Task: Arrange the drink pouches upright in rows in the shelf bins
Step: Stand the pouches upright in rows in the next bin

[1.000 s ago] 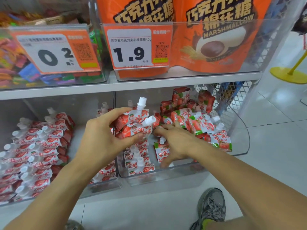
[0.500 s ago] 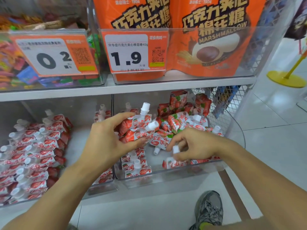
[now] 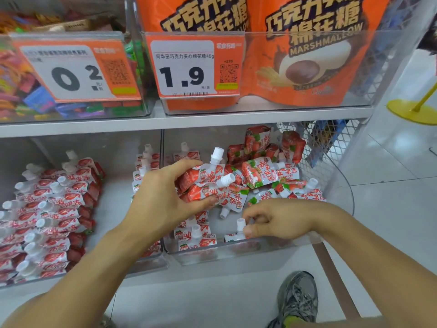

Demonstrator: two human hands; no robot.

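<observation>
Red-and-white strawberry drink pouches with white spouts fill two clear shelf bins. My left hand [image 3: 163, 197] grips two pouches [image 3: 203, 183] above the right bin [image 3: 236, 250], spouts pointing up and right. My right hand [image 3: 281, 220] pinches one pouch [image 3: 237, 234] by its spout, standing it upright at the bin's front wall. A short row of upright pouches [image 3: 195, 235] stands at the bin's front left. A loose heap of pouches [image 3: 267, 171] lies at the back right.
The left bin [image 3: 118, 204] holds neat rows of pouches [image 3: 47, 209]. The shelf above carries candy and orange marshmallow bags [image 3: 307, 55] behind price tags. A wire mesh panel [image 3: 331, 143] closes the right side. My shoe [image 3: 298, 299] is on the tiled floor below.
My right hand drew one pouch out of the heap by its spout and brought it down to the bin's front wall. My left hand kept its two pouches nearly still.
</observation>
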